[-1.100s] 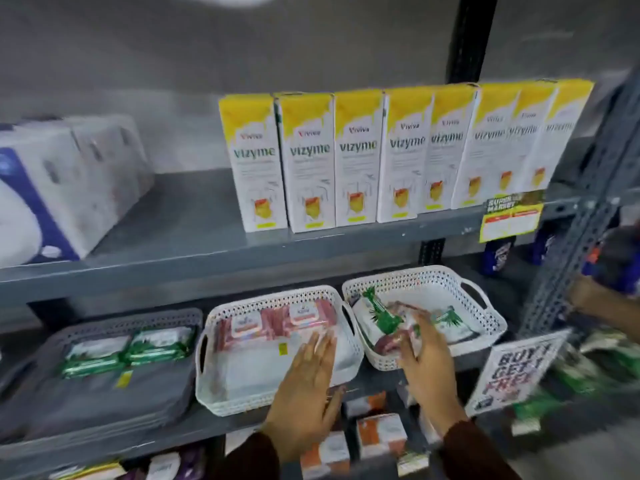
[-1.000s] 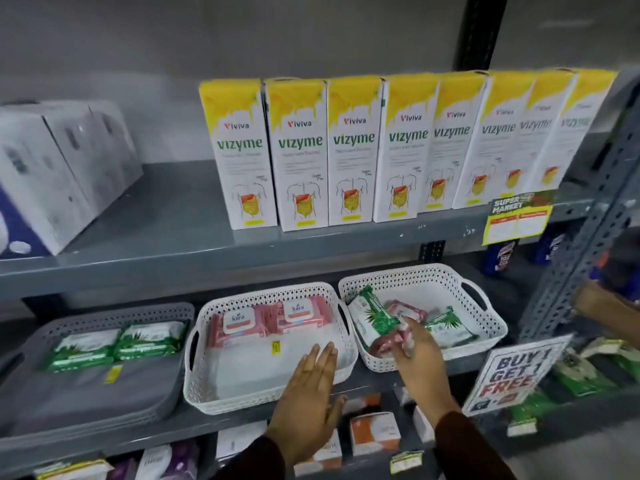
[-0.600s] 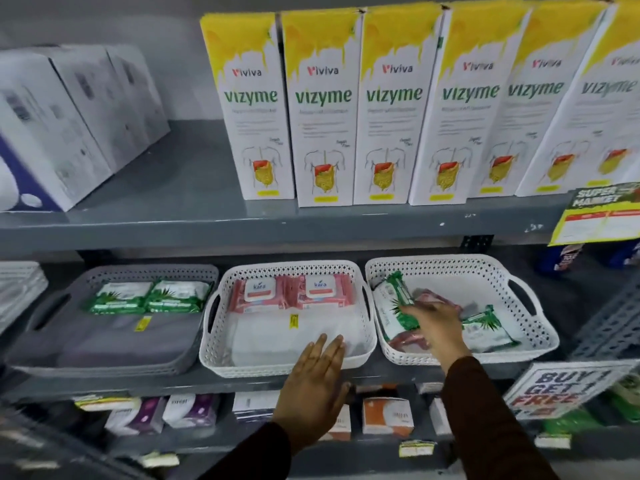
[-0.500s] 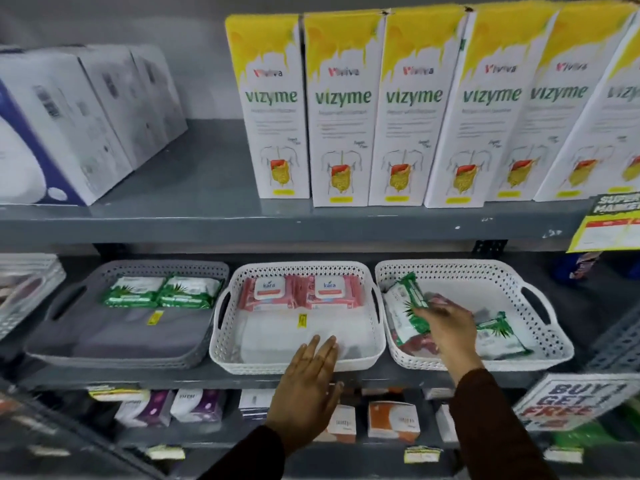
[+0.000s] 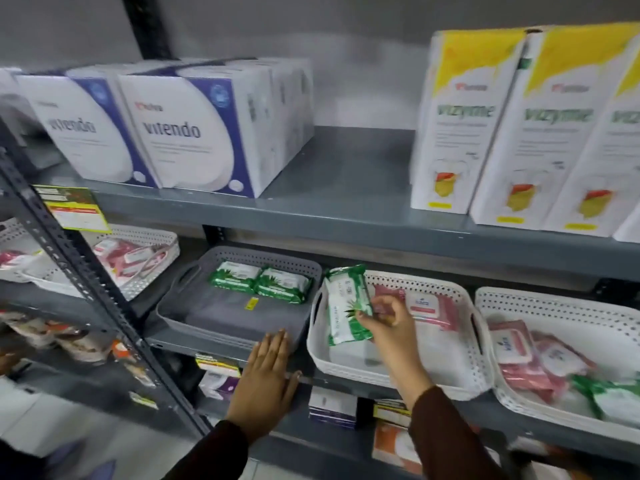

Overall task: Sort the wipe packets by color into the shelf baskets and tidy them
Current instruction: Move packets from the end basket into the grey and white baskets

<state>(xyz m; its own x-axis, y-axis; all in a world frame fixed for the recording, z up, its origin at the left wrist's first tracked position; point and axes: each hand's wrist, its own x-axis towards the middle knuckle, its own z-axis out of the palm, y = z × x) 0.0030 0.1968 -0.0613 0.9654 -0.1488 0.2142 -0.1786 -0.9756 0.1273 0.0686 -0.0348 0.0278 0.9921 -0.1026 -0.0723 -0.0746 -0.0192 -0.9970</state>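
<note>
Right hand [image 5: 389, 327] pinches green wipe packet [image 5: 346, 304] over left edge of middle white basket [image 5: 398, 375]; left hand [image 5: 268, 379] flat, fingers spread, empty, on grey basket [image 5: 214, 323] front rim.

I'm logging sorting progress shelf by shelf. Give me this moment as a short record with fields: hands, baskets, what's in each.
right hand: holds a green wipe packet over the middle white basket
left hand: flat, fingertips at the grey basket's front rim
grey basket contents: two green packets at the back
middle white basket contents: pink packets
right white basket contents: pink packets plus one green packet, still mixed
</note>
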